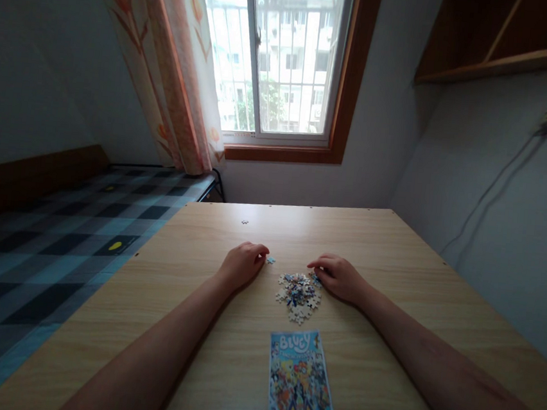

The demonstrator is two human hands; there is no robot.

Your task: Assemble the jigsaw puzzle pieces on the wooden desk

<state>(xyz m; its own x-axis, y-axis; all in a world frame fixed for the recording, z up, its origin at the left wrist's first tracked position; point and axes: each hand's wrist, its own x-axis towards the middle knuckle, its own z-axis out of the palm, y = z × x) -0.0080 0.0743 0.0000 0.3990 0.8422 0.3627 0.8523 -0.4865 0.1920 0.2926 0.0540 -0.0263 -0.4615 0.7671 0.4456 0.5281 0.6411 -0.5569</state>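
Note:
A small pile of loose puzzle pieces [299, 293] lies in the middle of a light wooden table [386, 345]. My left hand [243, 263] rests on the table to the left of the pile, fingers curled, its fingertips at a single blue puzzle piece [271, 260]. My right hand [338, 277] rests at the pile's upper right edge, fingers curled down onto the pieces there. A printed picture card [301, 388] with blue cartoon art lies flat near me, just below the pile.
One stray puzzle piece [245, 221] lies far back on the table. A bed with a checked blue cover [57, 236] stands to the left. Ahead is a window [278, 57] with a curtain [170, 72]; a wall with a cable is at the right.

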